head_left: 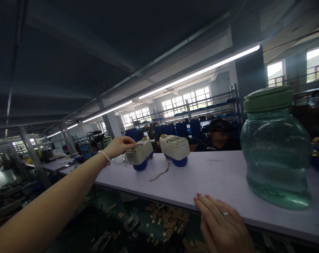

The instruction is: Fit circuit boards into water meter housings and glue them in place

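My left hand (pixel 122 144) reaches to the left water meter (pixel 141 154), which has a beige housing, a blue base and a brass fitting. Its fingers are bent together at the top of the housing; whatever they pinch is hidden. A second water meter (pixel 176 149) of the same kind stands just to the right. Thin wires (pixel 160 174) with loose ends lie on the white table (pixel 201 175) in front of it. Near the table's front edge rests my right hand (pixel 222 221), fingers stretched out and holding nothing.
A large green-lidded bottle (pixel 275 151) of clear liquid stands on the right. Across the table sits a person (pixel 219 135). Cardboard scraps (pixel 172 219) and a pale frame (pixel 131 222) lie on the floor below. Shelves (pixel 201 109) line the back.
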Available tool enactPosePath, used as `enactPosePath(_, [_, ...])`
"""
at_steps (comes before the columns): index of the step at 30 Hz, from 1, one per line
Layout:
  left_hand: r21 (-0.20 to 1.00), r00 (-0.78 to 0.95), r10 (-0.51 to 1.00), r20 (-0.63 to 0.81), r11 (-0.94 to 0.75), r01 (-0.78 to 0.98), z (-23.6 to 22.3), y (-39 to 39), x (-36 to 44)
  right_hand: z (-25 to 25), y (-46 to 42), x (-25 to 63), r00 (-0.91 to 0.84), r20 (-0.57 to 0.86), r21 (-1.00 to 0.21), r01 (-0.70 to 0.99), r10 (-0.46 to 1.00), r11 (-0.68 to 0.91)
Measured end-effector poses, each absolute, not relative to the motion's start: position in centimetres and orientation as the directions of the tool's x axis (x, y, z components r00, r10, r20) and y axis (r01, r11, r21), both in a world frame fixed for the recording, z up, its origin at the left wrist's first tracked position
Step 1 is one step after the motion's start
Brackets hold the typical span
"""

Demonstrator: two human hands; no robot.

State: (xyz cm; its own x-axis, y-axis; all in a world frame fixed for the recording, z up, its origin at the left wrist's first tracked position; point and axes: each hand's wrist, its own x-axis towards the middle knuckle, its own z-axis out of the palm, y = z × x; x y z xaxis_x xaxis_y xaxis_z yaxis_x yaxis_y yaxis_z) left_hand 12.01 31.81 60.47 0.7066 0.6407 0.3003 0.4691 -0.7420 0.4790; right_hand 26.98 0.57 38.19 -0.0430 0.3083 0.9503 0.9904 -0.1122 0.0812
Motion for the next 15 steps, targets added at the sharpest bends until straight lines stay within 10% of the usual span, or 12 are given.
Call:
enactPosePath(7, [0.841, 0.731, 0.626, 0.273, -0.524, 0.135, 54.8, 19.9, 10.4, 38.9, -0.2, 26.1, 0.104, 0.926, -0.116, 0.993, 0.362, 0.011])
enactPosePath(10, [0.872, 0.769, 0.572, 0.285, -0.487, 0.039, 51.3, 14.2, 8.6, 39.6, -2.2, 23.9, 0.363, 0.826, -0.448, 0.888, 0.432, 0.110])
enactPosePath(13, [0.579, 0.734, 0.255, 0.630, -0.784, -0.223, 48.3, 10.0, 6.1, 40.2, -5.3, 20.9, 0.626, 0.358, -0.933, 0.271, 0.693, 0.237])
enactPosePath(15, [0.263, 0.664, -0.058, 0.745, -0.889, -0.373, 46.5, 7.9, 4.6, 40.5, -7.4, 19.2, 0.552, 0.149, -0.967, -0.093, 0.820, 0.238])
